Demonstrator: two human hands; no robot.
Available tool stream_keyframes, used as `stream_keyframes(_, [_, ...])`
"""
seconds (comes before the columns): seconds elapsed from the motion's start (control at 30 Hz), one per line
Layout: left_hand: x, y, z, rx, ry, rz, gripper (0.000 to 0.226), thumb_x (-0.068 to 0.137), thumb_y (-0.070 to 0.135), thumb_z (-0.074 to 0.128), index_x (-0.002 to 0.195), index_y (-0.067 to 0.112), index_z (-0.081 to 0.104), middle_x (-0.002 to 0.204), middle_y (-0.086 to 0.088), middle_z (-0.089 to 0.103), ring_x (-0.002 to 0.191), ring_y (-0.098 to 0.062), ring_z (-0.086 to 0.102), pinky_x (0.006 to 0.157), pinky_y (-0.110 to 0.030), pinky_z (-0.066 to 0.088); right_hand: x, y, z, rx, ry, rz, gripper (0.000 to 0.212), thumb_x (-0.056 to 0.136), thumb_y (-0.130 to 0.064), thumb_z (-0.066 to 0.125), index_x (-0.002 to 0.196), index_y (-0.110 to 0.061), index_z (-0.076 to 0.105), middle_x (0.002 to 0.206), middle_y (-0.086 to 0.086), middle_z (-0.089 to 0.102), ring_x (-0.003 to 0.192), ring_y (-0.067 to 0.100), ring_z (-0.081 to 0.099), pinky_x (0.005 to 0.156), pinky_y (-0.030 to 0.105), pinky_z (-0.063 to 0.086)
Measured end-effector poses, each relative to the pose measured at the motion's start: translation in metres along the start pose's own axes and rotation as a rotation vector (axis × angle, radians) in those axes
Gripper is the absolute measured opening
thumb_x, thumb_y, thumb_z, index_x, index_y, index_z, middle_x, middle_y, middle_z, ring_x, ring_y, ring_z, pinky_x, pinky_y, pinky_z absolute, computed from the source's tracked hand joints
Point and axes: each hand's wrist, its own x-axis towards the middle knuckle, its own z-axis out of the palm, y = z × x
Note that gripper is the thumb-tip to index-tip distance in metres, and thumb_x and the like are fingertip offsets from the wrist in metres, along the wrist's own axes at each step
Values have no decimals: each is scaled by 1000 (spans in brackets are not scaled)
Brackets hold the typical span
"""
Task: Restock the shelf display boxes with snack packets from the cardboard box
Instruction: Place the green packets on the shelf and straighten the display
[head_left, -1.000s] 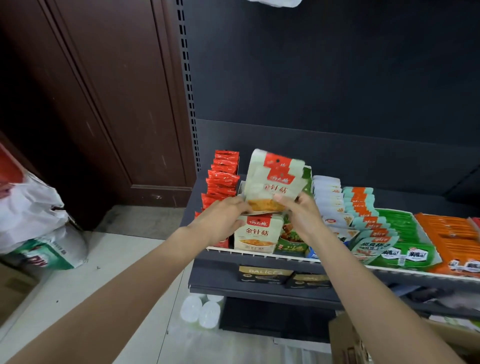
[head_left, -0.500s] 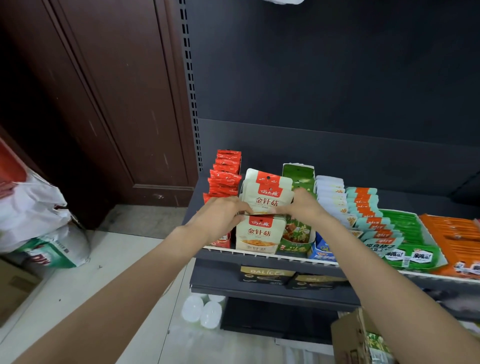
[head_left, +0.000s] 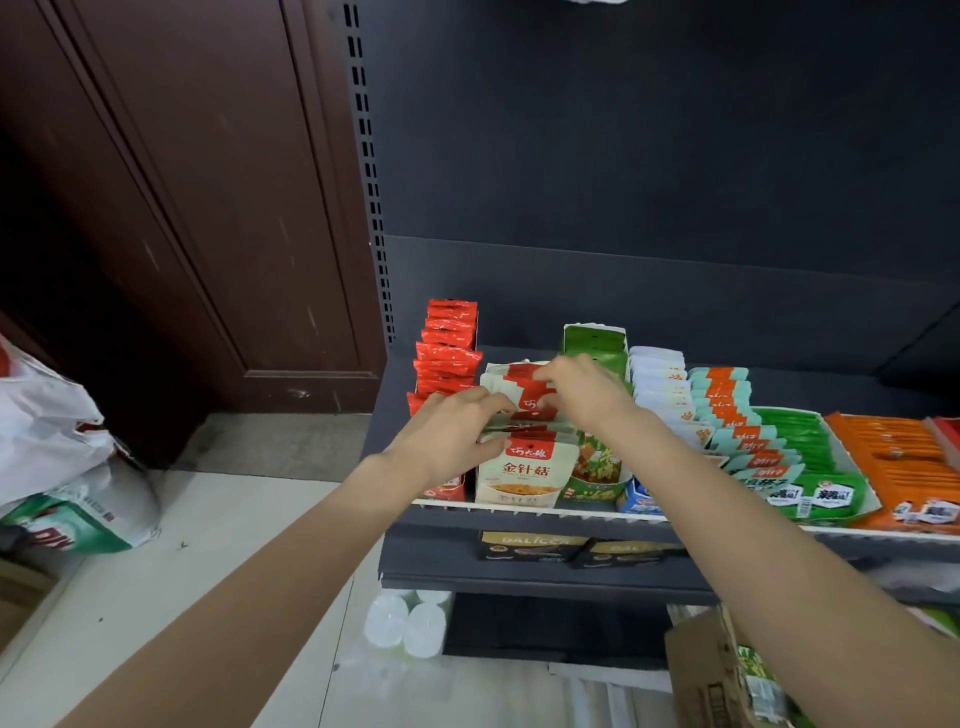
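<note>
Left hand (head_left: 447, 436) and right hand (head_left: 582, 389), fingers curled, pinch the tops of white-and-red snack packets (head_left: 524, 395) standing in a row on the shelf (head_left: 519, 512), between red packets (head_left: 447, 353) and a green display box (head_left: 595, 340); cardboard box (head_left: 701, 670) at lower right

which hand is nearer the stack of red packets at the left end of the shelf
Left. The left hand sits right beside the red packets, at their lower edge; the right hand is farther right, over the white enoki packets.
</note>
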Motion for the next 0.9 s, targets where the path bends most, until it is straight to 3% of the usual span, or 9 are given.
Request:
stream_keyframes(0.17, [6,-2,-2,34,-7,19,44,90,39,53,131,23,49,124,-1,57,112,-20,53,96,-39,40,8,-10,4,22,-75,128,11,93,-16,56,99,-13,65,89,4,60,84,23,56,76,32,42])
stream_keyframes(0.27, [6,2,-7,-12,60,-11,43,91,40,50,130,23,51,127,1,55,115,-19,51,99,-40,38,0,-4,6,210,-99,101,21,91,-15,61,112,-12,64,110,4,65,103,21,58,92,34,45])
stream_keyframes(0.37, [6,12,-10,-31,196,-25,34,95,33,46,125,20,54,125,1,56,115,-18,50,99,-38,38,-24,4,1,469,108,137,27,91,-14,60,118,-14,62,119,0,62,111,15,55,98,30,42])
stream_keyframes(0.5, [3,49,-2,-123,290,41,23,94,25,48,113,18,60,112,2,62,105,-18,57,92,-35,42,-75,20,-5,689,301,199,22,91,-12,58,112,-17,64,109,-5,64,101,6,57,84,14,41])
stream_keyframes(0.63, [-1,114,35,-265,209,178,19,91,18,51,107,18,62,104,0,64,95,-18,59,82,-33,46,-146,55,8,764,349,288,21,90,-4,55,102,-20,65,94,-6,65,87,4,59,76,12,45])
stream_keyframes(0.8, [3,212,101,-437,52,216,20,92,14,49,109,14,59,95,-1,62,82,-17,59,77,-34,48,-244,123,48,637,479,606,13,90,-14,56,99,-17,65,82,2,69,76,15,63,68,22,43])
stream_keyframes(0.9, [9,271,147,-394,-62,185,21,95,18,46,114,16,56,103,1,56,88,-16,57,79,-33,49,-291,175,76,572,433,712,13,91,-15,55,99,-12,65,83,10,68,81,25,63,66,29,40])
